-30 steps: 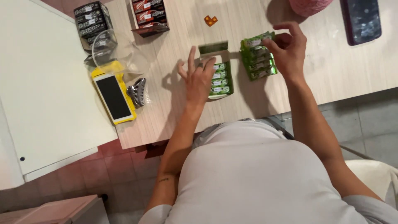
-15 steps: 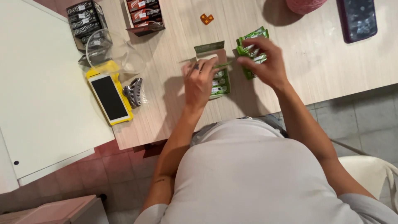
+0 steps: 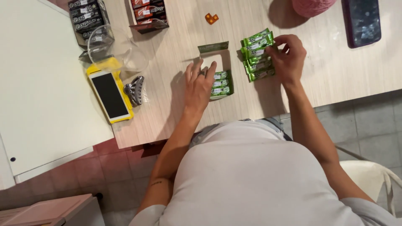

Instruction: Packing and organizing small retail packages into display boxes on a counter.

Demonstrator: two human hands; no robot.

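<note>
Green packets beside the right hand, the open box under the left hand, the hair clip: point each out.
green packets [image 3: 256,53], head view, middle of the stack
open box [image 3: 214,47], head view, raised green lid flap
hair clip [image 3: 135,89], head view, silver body

Pale wood-grain table [image 3: 176,109] spanned the upper frame. White cabinet panel [image 3: 37,96] abutted its left edge. Floor: reddish tiles [image 3: 104,175] on the left, grey tiles [image 3: 368,138] on the right. White chair [image 3: 377,180] at lower right. Lighting even.
</note>
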